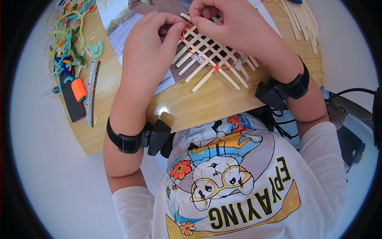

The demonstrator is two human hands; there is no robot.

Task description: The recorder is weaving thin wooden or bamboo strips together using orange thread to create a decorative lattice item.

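Observation:
A lattice (207, 51) of pale, flat wooden strips woven crosswise lies near the far edge of the view, its strip ends sticking out toward me. Orange-red thread (217, 68) is wound and knotted around its border, with small whitish tufts beside it. At the lattice's upper left corner my left hand (149, 38) is closed, thumb and forefinger pinched on the thread. Just right of it, my right hand (223, 22) is closed in a pinch over the lattice's upper edge. What sits between its fingertips is too small to make out.
A spool of orange thread (79, 89), a dark oblong case (71, 99) and a clear ruler (92, 93) lie at the table's left. Beyond them is a heap of coloured fuzzy stems (71, 36). Loose wooden strips (300, 22) lie far right. Printed picture sheets (119, 24) are under the lattice.

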